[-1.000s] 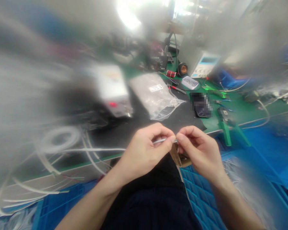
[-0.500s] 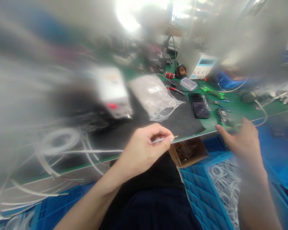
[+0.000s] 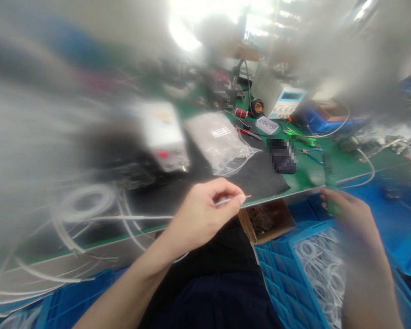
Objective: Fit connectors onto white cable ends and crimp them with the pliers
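My left hand (image 3: 208, 214) is closed in a pinch near the front edge of the bench. Between thumb and fingers it holds a white cable (image 3: 222, 201), whose thin coloured wire ends (image 3: 248, 196) stick out past the fingertips. At the right, my right hand (image 3: 351, 212) is wrapped round a green-handled wire stripper (image 3: 329, 180), raised at the bench edge. Motion smears the tool, so its jaws are not clear. A clear plastic bag (image 3: 222, 141) with a label lies on the black mat (image 3: 260, 176) beyond my left hand.
Blue-handled pliers (image 3: 311, 156), a pixelated dark object (image 3: 282, 156) and a power supply (image 3: 286, 103) are on the green bench. A coil of white cable (image 3: 87, 201) lies left. Below are an open cardboard box (image 3: 289, 224) and a blue crate (image 3: 277, 269) of coiled cables.
My right hand has closed on the wire stripper and lifted it from the bench, bringing it toward the front edge. My left hand keeps its pinch on the cable, nearly still.
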A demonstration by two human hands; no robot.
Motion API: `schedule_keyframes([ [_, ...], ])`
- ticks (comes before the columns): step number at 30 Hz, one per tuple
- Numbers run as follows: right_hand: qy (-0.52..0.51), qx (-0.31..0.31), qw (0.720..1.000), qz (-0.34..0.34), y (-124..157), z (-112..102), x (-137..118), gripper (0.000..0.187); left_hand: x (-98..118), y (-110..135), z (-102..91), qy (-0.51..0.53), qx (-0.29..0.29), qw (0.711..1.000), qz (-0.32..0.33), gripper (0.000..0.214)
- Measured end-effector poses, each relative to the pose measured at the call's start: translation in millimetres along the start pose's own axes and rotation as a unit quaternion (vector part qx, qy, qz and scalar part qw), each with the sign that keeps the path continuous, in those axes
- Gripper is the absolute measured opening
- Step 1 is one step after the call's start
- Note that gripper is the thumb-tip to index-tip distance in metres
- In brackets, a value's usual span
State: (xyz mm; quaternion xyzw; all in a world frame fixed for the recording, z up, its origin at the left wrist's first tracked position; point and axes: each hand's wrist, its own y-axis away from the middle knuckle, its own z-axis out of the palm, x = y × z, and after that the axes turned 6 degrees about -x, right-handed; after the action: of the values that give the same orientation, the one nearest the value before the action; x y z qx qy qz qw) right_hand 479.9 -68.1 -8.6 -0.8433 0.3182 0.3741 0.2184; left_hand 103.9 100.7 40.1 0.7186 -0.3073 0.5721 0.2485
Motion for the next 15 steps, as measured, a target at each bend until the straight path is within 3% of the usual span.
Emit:
schedule_keyframes([
  [2,-0.092,-0.040,0.995,0.004,19,5,-11,0.048,-1,0,0.6,0.009,-0.006,1.000,-0.008,0.013],
  [3,-0.192,-0.081,0.978,0.015,29,10,-18,0.049,-1,-1,0.9,0.011,-0.009,1.000,-0.010,0.013],
  [6,-0.381,-0.222,0.895,0.068,61,30,-47,0.047,-1,-3,1.2,0.006,-0.008,1.000,-0.004,0.013],
  [10,-0.484,-0.328,0.799,0.140,96,64,-90,0.039,3,-3,1.0,-0.012,-0.001,1.000,0.001,0.012],
  [12,-0.494,-0.351,0.778,0.162,107,80,-107,0.042,5,0,2.0,-0.009,-0.005,1.000,-0.003,0.012],
  [15,-0.495,-0.354,0.775,0.173,118,99,-122,0.045,6,4,5.9,0.022,-0.023,0.999,-0.017,0.013],
])
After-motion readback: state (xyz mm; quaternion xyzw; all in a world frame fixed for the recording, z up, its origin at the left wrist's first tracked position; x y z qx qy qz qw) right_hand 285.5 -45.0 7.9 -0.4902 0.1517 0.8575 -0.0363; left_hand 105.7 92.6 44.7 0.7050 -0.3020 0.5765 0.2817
